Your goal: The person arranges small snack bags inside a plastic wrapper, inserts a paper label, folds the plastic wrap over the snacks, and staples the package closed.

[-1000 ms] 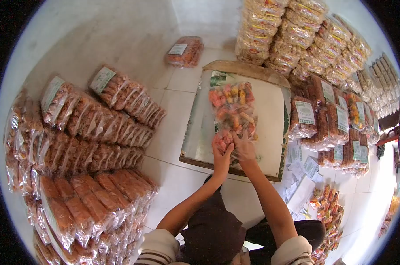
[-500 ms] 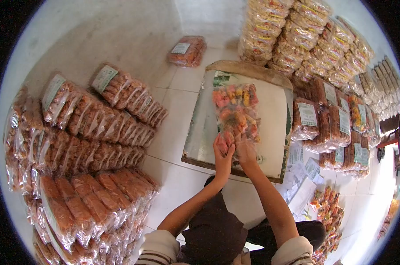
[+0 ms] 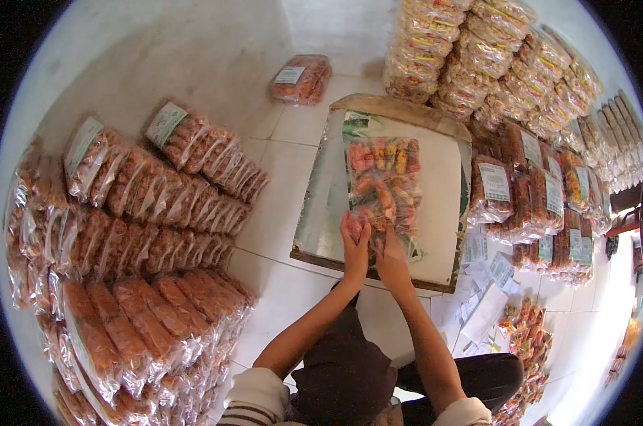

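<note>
A clear plastic bag of red, orange and yellow pieces (image 3: 384,177) lies on a low board (image 3: 438,192) with a worn wooden edge. At the bag's near left corner my left hand (image 3: 355,245) is closed around the plastic and some reddish pieces. My right hand (image 3: 392,259) is at the near end of the bag, just right of the left hand, its fingers at the loose plastic. Blur and glare hide exactly how those fingers grip.
Stacked brown packs (image 3: 144,192) and long orange-brown packs (image 3: 144,312) stand at left. One labelled pack (image 3: 300,79) lies beyond the board. Pale snack bags (image 3: 424,50), labelled packs (image 3: 493,188), papers (image 3: 488,305) and colourful packets (image 3: 527,341) are at right.
The bag has shifted slightly to the right and lies flatter. My right hand has drawn back a little toward me; my left hand has stayed at the near corner.
</note>
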A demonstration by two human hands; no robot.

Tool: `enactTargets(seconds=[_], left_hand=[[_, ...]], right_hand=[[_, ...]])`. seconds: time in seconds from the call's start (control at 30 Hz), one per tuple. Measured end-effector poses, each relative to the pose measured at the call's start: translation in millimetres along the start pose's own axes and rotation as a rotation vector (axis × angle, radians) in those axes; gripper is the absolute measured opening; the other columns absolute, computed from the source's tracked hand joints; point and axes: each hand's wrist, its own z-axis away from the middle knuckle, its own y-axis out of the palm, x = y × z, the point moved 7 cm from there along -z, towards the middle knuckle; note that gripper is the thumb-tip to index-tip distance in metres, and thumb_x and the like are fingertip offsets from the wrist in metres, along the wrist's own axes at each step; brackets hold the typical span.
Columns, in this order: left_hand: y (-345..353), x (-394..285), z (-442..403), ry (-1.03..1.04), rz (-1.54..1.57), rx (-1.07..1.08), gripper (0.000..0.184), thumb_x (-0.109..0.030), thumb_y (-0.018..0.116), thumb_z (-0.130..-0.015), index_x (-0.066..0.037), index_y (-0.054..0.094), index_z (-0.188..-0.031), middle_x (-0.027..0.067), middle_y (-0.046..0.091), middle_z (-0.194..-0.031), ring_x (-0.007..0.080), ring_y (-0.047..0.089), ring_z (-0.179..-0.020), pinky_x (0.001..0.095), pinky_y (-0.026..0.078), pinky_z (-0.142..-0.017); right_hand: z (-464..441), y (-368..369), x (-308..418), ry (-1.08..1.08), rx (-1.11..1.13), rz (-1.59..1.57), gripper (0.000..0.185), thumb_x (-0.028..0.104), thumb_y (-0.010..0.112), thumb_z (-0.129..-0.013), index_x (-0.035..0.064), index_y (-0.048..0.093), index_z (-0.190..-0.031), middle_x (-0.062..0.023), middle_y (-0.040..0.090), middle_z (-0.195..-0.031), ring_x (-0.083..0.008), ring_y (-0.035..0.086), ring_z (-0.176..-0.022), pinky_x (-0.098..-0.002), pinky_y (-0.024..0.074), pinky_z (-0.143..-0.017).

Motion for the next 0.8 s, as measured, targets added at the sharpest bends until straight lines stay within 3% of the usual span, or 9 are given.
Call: enactTargets(seconds=[0.07, 0.23, 0.3, 0.33, 0.4, 0.53, 0.6, 0.73, 0.8], left_hand=[[-10.7, 11.3, -9.7, -0.043, -0.051, 0.054, 0.068, -0.044, 0.048, -0.086, -0.011, 0.016, -0.137, 0.011, 0.023, -0.139, 0.0224, 0.026, -0.126, 0.0333, 0.027, -0.1], [-10.7, 10.0, -1.1, -0.291, -0.007, 0.135, 0.074, -0.061, 0.034, -0.085, -0.014, 0.014, -0.138, 0.009, 0.023, -0.138, 0.0223, 0.029, -0.124, 0.0341, 0.034, -0.095], [-13.6, -0.1, 3.6, -0.067, -0.173, 0.183, 0.071, -0.05, 0.033, -0.091, -0.007, 0.003, -0.139, 0.0111, 0.025, -0.139, 0.0215, 0.035, -0.122, 0.0352, 0.044, -0.082], [-16.4, 2.5, 8.4, -0.067, -0.175, 0.181, 0.071, -0.05, 0.033, -0.091, -0.007, 0.003, -0.139, 0.0111, 0.025, -0.139, 0.0215, 0.035, -0.122, 0.0352, 0.044, -0.082], [-14.6, -16.2, 17.2, 0.204, -0.37, 0.184, 0.06, -0.04, 0.031, -0.094, -0.005, 0.01, -0.139, 0.017, 0.035, -0.134, 0.0287, 0.048, -0.111, 0.0349, 0.045, -0.077], [-31.7, -19.8, 21.9, 0.005, -0.87, 0.224, 0.049, -0.026, 0.032, -0.095, -0.003, 0.02, -0.136, 0.0235, 0.051, -0.114, 0.0363, 0.054, -0.097, 0.0369, 0.046, -0.073], [-28.3, -34.8, 24.0, 0.261, -1.097, 0.185, 0.048, -0.013, 0.04, -0.09, -0.003, 0.024, -0.135, 0.0253, 0.057, -0.094, 0.0405, 0.056, -0.084, 0.0405, 0.046, -0.07], [-18.3, -31.2, 48.3, 0.369, -1.129, 0.421, 0.053, -0.004, 0.045, -0.083, -0.003, 0.027, -0.133, 0.0227, 0.058, -0.089, 0.0399, 0.056, -0.079, 0.0439, 0.046, -0.065], [-20.8, -18.3, 52.7, 0.214, -0.983, 0.489, 0.047, -0.008, 0.04, -0.087, -0.01, 0.029, -0.133, 0.0245, 0.057, -0.09, 0.0407, 0.056, -0.079, 0.0433, 0.045, -0.065]], right_hand=[[9.2, 2.0, -6.9, -0.285, -0.136, 0.137, 0.062, 0.013, 0.058, -0.079, 0.0004, 0.028, -0.132, -0.0286, 0.039, -0.122, -0.0442, 0.043, -0.105, -0.0431, 0.0365, -0.089], [13.6, -2.0, -3.3, -0.4, -0.148, 0.224, 0.078, 0.012, 0.068, -0.071, 0.0053, 0.024, -0.136, -0.0251, 0.031, -0.127, -0.0424, 0.036, -0.112, -0.0413, 0.0334, -0.095], [12.0, -1.5, -1.5, -0.406, -0.16, 0.178, 0.08, 0.011, 0.07, -0.069, 0.0066, 0.026, -0.135, -0.0243, 0.035, -0.124, -0.0401, 0.036, -0.113, -0.0408, 0.033, -0.095], [10.9, 0.1, -4.2, -0.407, -0.177, 0.113, 0.08, 0.013, 0.071, -0.067, 0.0089, 0.029, -0.135, -0.0246, 0.036, -0.122, -0.0409, 0.036, -0.113, -0.0432, 0.0323, -0.095], [9.3, 4.1, -7.0, -0.407, -0.194, 0.046, 0.081, 0.016, 0.073, -0.065, 0.0112, 0.031, -0.134, -0.0249, 0.037, -0.12, -0.0418, 0.035, -0.113, -0.0455, 0.0317, -0.094], [19.3, 11.9, -2.8, -0.461, -0.264, 0.109, 0.072, 0.008, 0.07, -0.067, 0.016, 0.039, -0.131, -0.0232, 0.036, -0.122, -0.039, 0.035, -0.112, -0.0443, 0.0331, -0.092], [21.9, 11.6, 2.1, -0.469, -0.303, 0.153, 0.069, 0.002, 0.067, -0.069, 0.0163, 0.039, -0.13, -0.0227, 0.036, -0.122, -0.0366, 0.035, -0.113, -0.0421, 0.035, -0.091], [-7.7, 7.5, 2.9, -0.406, -0.362, 0.205, 0.065, 0.01, 0.066, -0.072, 0.0212, 0.039, -0.13, -0.0253, 0.033, -0.119, -0.0418, 0.035, -0.11, -0.0478, 0.0303, -0.094], [-13.3, 8.4, 2.5, -0.356, -0.38, 0.211, 0.065, 0.01, 0.064, -0.074, 0.0216, 0.037, -0.132, -0.0255, 0.033, -0.12, -0.0427, 0.035, -0.111, -0.0482, 0.0298, -0.095]])
